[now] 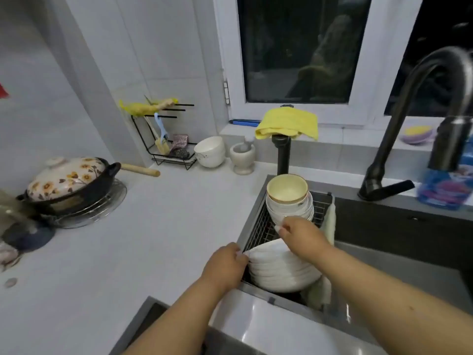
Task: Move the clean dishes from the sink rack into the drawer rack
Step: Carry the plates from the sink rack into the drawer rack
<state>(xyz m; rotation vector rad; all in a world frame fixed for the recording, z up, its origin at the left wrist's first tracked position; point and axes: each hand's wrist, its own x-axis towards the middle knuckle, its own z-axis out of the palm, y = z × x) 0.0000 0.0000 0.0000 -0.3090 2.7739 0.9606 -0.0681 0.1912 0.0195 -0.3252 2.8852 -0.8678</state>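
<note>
A wire sink rack sits in the left part of the sink. At its near end lies a stack of white plates. My left hand grips the stack's left edge. My right hand holds its far right rim from above. Behind it stands a stack of white bowls with a yellow-lined bowl on top. The drawer rack is not in view.
A black faucet arches over the sink at right, next to a blue bottle. A floral clay pot, a white bowl, a mortar and a small utensil stand sit on the counter at left.
</note>
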